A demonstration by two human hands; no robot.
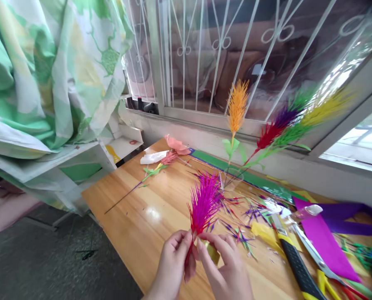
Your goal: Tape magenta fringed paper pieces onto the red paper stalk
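A feathery paper flower plume [205, 201], magenta with red at its base, stands upright over the table in front of me. My left hand [172, 259] pinches the base between thumb and fingers. From the other side, my right hand [228, 264] closes its thumb and forefinger on the same base. Something yellow [213, 251] shows just behind my right fingers; its kind is partly hidden. Thin coloured paper clippings [240, 234] lie scattered behind the plume, in purple, red and green.
Finished plumes, one orange [237, 110] and others multicoloured [275, 127], stand behind. A pink paper flower [176, 146] lies at the back left. To the right are a utility knife [298, 262], scissors [312, 250], a magenta sheet [331, 246] and a purple strip [338, 225] on the wooden table [126, 233].
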